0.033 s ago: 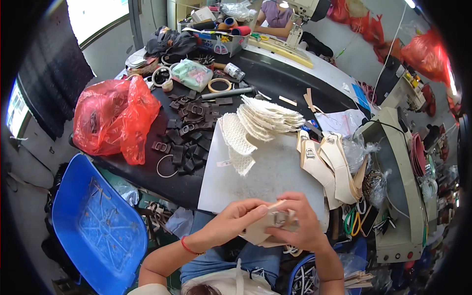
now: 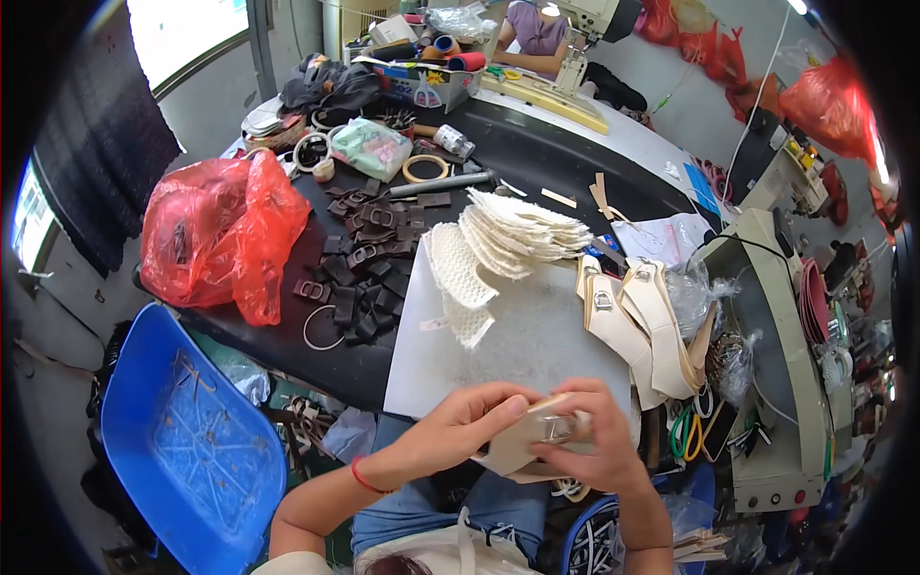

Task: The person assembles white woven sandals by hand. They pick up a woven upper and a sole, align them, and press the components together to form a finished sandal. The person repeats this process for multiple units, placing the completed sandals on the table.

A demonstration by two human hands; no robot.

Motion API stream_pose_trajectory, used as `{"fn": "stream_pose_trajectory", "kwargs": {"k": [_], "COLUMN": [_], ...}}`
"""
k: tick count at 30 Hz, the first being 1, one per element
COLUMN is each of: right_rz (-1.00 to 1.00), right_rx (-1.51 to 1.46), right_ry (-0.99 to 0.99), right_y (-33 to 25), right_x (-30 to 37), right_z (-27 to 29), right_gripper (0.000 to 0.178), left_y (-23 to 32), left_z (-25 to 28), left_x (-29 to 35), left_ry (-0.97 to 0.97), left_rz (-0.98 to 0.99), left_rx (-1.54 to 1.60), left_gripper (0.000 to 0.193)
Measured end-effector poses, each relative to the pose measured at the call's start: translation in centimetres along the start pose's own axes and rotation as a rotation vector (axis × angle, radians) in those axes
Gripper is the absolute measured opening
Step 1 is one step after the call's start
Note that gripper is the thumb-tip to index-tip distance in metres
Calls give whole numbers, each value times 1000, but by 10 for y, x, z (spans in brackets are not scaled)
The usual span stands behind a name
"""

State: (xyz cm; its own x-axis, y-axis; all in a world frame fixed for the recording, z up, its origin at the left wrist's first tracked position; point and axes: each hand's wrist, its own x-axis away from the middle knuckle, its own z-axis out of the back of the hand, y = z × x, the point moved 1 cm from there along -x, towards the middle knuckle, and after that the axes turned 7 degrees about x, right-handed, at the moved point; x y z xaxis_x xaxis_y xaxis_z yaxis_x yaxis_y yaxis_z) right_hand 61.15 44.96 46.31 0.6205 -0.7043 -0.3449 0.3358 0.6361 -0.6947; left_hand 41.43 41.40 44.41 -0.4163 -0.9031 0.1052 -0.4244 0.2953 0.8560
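Observation:
Over my lap I hold a cream leather piece (image 2: 517,447) with a metal buckle (image 2: 556,428) on it. My left hand (image 2: 468,422) is closed on its left upper edge, the thumb on top. My right hand (image 2: 602,443) grips the right side, fingers around the buckle, hiding part of it. Just beyond my hands lies a pale grey board (image 2: 498,359). A fanned stack of white knitted-textured pieces (image 2: 517,235) rests at its far edge. More cream leather pieces with buckles (image 2: 644,321) are piled at its right.
Dark buckled straps (image 2: 369,244) lie on the black table left of the board. A red plastic bag (image 2: 216,235) sits at the table's left, above a blue tub (image 2: 196,450). A beige machine (image 2: 767,335) stands right. At the back, a person (image 2: 537,38) sits by a sewing machine (image 2: 577,67).
My right fingers have shifted slightly on the buckle, and the leather piece has tilted a little, showing more of its face. The view has moved very slightly.

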Motion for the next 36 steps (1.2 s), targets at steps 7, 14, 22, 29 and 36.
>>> {"fn": "stream_pose_trajectory", "kwargs": {"k": [7,14,22,29,36], "right_rz": [-338,-94,-386,-236,-92], "right_rx": [-43,444,350,376,142], "right_ry": [293,159,-187,210,593], "right_y": [43,164,177,198,77], "right_x": [-41,-131,-232,-229,-203], "right_z": [161,107,-16,-29,41], "right_gripper": [35,31,43,31,14], "left_y": [91,64,32,22,57], "left_z": [81,131,132,119,64], "left_x": [-149,-207,-167,-174,-110], "left_ry": [332,192,522,591,569], "left_rz": [-796,-220,-346,-545,-774], "left_rx": [-1181,-1499,-1193,-1101,-980], "left_gripper": [26,70,83,83,50]}}
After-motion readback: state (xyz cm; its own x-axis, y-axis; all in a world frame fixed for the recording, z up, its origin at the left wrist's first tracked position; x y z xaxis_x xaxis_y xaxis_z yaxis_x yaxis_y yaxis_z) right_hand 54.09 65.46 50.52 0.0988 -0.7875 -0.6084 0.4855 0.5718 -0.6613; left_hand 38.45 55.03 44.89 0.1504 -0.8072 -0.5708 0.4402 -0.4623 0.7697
